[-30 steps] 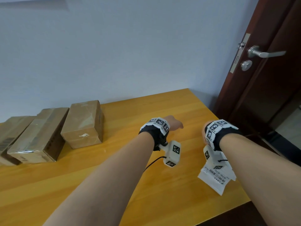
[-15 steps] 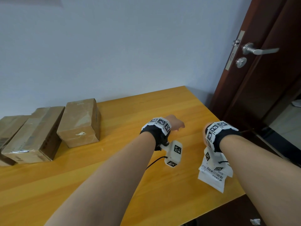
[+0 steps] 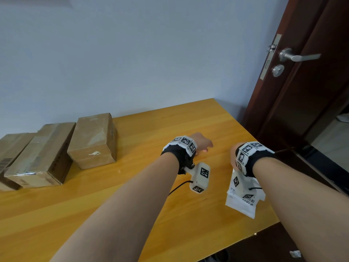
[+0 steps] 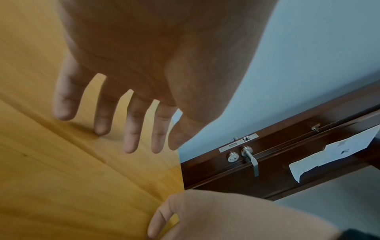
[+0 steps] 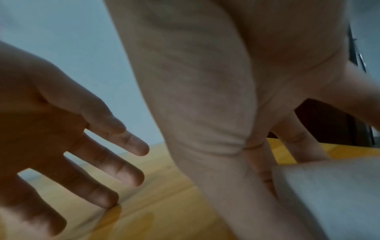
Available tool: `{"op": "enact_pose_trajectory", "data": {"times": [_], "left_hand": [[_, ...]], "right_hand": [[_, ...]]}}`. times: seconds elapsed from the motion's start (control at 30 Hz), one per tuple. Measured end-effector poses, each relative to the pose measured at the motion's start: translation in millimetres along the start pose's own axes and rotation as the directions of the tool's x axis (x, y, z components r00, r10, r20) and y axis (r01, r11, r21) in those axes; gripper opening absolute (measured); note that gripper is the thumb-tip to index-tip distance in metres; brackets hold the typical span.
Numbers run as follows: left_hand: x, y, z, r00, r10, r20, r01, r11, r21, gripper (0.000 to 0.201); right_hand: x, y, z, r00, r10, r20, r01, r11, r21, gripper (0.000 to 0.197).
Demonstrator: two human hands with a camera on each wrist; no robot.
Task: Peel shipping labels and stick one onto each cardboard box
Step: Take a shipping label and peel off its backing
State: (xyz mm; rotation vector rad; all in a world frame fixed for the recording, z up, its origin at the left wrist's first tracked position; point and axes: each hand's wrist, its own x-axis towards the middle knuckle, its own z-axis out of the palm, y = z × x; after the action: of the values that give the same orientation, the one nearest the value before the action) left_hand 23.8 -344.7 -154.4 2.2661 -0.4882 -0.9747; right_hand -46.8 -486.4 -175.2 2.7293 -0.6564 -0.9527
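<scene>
Three brown cardboard boxes lie side by side at the table's left: the nearest-right box (image 3: 92, 140), a middle box (image 3: 39, 154) and a left box (image 3: 11, 146) cut by the frame edge. A white stack of shipping labels (image 3: 241, 207) lies near the front right corner. My right hand (image 3: 233, 154) is over its far end, fingers (image 5: 298, 146) straight and touching the stack (image 5: 329, 194). My left hand (image 3: 203, 145) is just left of it, fingers (image 4: 131, 138) spread and straight, tips on the bare wood.
The yellow wooden table (image 3: 132, 186) ends just right of the labels. Beyond that edge stands a dark brown door (image 3: 302, 110) with a metal handle (image 3: 300, 57). A pale wall backs the table. A paper scrap (image 3: 295, 253) lies on the floor.
Both hands and the label stack stay almost where they were. Only the head view has shifted slightly.
</scene>
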Motion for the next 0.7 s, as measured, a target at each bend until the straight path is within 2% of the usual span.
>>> {"op": "enact_pose_trajectory", "data": {"times": [0.07, 0.17, 0.23, 0.27, 0.33, 0.4, 0.5, 0.63, 0.7], "left_hand": [[-4, -4, -4, 1.000, -0.001, 0.002, 0.001, 1.000, -0.020, 0.027], [-8, -15, -15, 1.000, -0.011, -0.005, 0.011, 0.998, -0.058, 0.040], [-10, -24, -23, 1.000, -0.015, -0.022, 0.013, 0.996, -0.084, 0.041], [-10, -29, -27, 0.999, -0.019, -0.037, 0.016, 0.996, -0.092, 0.041], [-10, -41, -37, 0.998, -0.035, -0.061, 0.028, 0.993, -0.111, 0.041], [-11, -55, -49, 0.996, -0.057, -0.073, 0.048, 0.991, -0.124, 0.041], [-13, -82, -69, 0.988, -0.113, -0.103, 0.097, 0.983, -0.154, 0.035], [-20, -118, -95, 0.976, -0.191, -0.105, 0.166, 0.963, -0.211, 0.012], [-20, -134, -105, 0.971, -0.204, -0.123, 0.173, 0.959, -0.225, 0.012]], "right_hand": [[-1, -5, -5, 1.000, 0.008, -0.023, -0.009, 1.000, -0.022, 0.027], [13, -14, -10, 0.999, -0.046, -0.014, 0.046, 0.999, -0.004, 0.029], [21, -26, -21, 0.997, -0.079, -0.024, 0.080, 0.996, 0.035, 0.014], [26, -34, -25, 0.991, -0.132, -0.040, 0.134, 0.988, 0.071, 0.018], [26, -57, -36, 0.968, -0.246, -0.045, 0.250, 0.959, 0.136, 0.038], [18, -83, -48, 0.948, -0.308, -0.083, 0.319, 0.924, 0.209, 0.043], [22, -115, -60, 0.904, -0.358, -0.233, 0.420, 0.844, 0.335, 0.044], [21, -148, -77, 0.796, -0.445, -0.410, 0.597, 0.685, 0.417, 0.036], [20, -163, -87, 0.747, -0.438, -0.500, 0.653, 0.622, 0.432, 0.030]]}}
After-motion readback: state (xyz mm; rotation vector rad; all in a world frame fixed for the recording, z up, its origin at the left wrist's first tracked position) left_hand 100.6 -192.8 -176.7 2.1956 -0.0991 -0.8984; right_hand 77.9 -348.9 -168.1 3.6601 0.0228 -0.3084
